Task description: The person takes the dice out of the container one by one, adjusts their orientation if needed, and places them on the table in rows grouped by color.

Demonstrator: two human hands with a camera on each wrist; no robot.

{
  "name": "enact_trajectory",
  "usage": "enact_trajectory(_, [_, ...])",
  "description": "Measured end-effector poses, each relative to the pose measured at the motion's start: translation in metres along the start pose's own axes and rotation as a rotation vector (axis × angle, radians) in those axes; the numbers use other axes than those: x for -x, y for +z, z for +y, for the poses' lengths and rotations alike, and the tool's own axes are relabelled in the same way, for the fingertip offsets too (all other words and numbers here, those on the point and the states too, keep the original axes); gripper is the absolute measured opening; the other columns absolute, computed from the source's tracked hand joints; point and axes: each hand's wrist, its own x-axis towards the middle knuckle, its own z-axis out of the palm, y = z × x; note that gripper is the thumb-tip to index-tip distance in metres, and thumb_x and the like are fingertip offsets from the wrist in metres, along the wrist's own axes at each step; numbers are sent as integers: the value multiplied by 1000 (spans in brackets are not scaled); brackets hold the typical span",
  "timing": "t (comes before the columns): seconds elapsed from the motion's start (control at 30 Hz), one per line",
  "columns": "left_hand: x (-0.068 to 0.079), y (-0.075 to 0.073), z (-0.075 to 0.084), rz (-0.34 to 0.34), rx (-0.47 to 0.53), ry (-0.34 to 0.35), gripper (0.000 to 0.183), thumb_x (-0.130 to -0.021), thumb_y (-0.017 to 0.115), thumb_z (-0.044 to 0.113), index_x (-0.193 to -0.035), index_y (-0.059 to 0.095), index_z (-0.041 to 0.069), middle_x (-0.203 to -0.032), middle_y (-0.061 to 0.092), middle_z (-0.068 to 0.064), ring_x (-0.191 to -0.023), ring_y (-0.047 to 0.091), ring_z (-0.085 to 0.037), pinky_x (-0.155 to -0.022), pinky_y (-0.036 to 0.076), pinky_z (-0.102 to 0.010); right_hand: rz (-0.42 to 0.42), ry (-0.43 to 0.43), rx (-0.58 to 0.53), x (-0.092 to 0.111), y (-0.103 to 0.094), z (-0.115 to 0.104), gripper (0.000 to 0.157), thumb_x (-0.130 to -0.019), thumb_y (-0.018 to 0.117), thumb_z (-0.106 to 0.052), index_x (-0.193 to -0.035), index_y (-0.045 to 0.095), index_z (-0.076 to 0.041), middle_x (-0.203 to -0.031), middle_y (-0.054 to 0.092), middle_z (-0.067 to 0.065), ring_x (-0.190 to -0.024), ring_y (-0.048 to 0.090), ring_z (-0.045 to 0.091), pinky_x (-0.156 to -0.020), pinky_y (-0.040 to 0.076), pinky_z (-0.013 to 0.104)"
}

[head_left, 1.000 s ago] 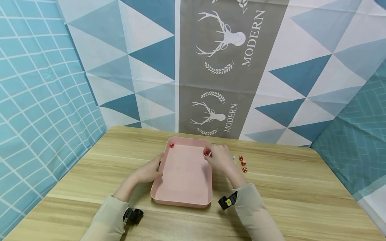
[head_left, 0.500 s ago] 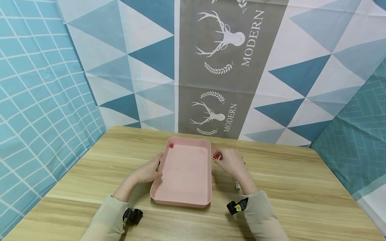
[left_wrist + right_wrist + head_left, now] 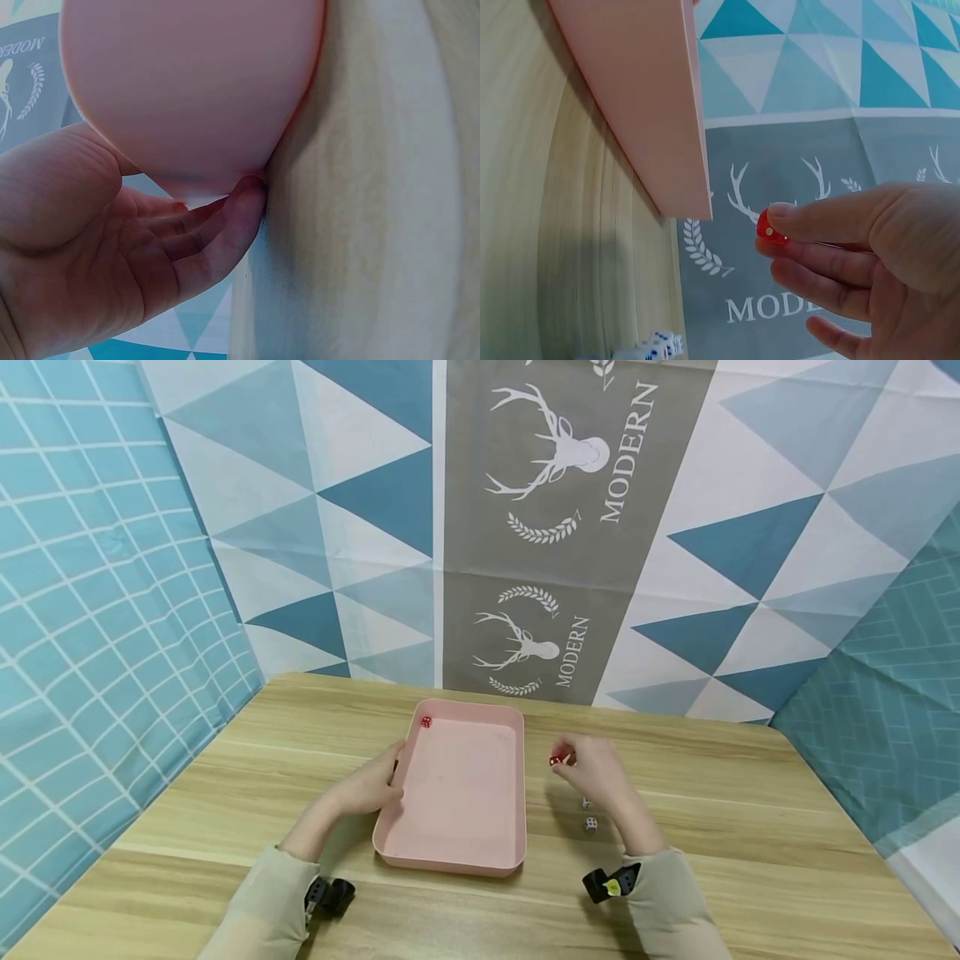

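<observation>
My left hand (image 3: 367, 785) grips the left side of a pink tray (image 3: 525, 793), thumb at the rim and fingers against the outer wall. The left wrist view shows those fingers (image 3: 217, 240) reaching low, near the tabletop. Right of the tray, my right hand (image 3: 596, 768) pinches a red die (image 3: 771, 227) between thumb and fingertips, raised above the table. Another red die (image 3: 426, 722) lies inside the tray at its far left corner. White dice (image 3: 591, 824) rest on the table below my right hand, partly behind it.
The wooden table (image 3: 720, 827) extends to both sides of the tray. A patterned cloth backdrop (image 3: 525, 527) hangs along the far edge, with blue tiled cloth (image 3: 90, 610) at the left.
My right hand has moved right, from over the tray's right rim to beyond it, still pinching the red die. The left hand and the tray stay in place.
</observation>
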Motion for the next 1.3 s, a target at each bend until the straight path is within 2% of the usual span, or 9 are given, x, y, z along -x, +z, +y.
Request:
enact_trajectory(0.37, [-1,-1,0,-4,-10,-9,73,-78,48,-4,-140,10,-13,-141,26,-32,-129,31,-38,-104,29,-51,4,28,-3,11,-12,15,9,-73,71,-10,-76,63,-12,-72,66,-4,-64,59,9,-62,47,31])
enact_trajectory(0.6, [-2,-2,0,-7,-2,-2,72,-79,47,-4,-140,9,-13,-142,24,-32,-131,28,-39,-105,27,-51,-18,76,9,14,-20,26,8,-75,70,-11,-81,65,-11,-73,65,-3,-65,57,10,-62,47,30])
enact_trajectory(0.83, [-1,-3,2,-3,-16,-4,72,-79,47,-3,-140,9,-13,-142,23,-31,-131,28,-38,-105,27,-51,-108,118,18,15,-27,32,6,-74,69,-9,-78,64,-11,-72,63,-2,-66,56,11,-62,46,31])
enact_trajectory(1.07, [0,-3,2,-10,-21,-7,72,-80,47,-3,-140,9,-14,-143,22,-32,-131,26,-39,-106,26,-51,-193,158,53,20,-27,40,9,-71,69,-8,-72,60,-11,-72,60,-2,-68,53,13,-67,41,36])
enact_trajectory(1.3, [0,-1,1,-12,-22,-15,73,-79,48,-3,-140,8,-14,-143,21,-32,-131,26,-39,-105,26,-52,-235,221,79,25,-22,54,13,-66,70,-8,-71,59,-10,-67,54,-1,-63,48,15,-58,38,30])
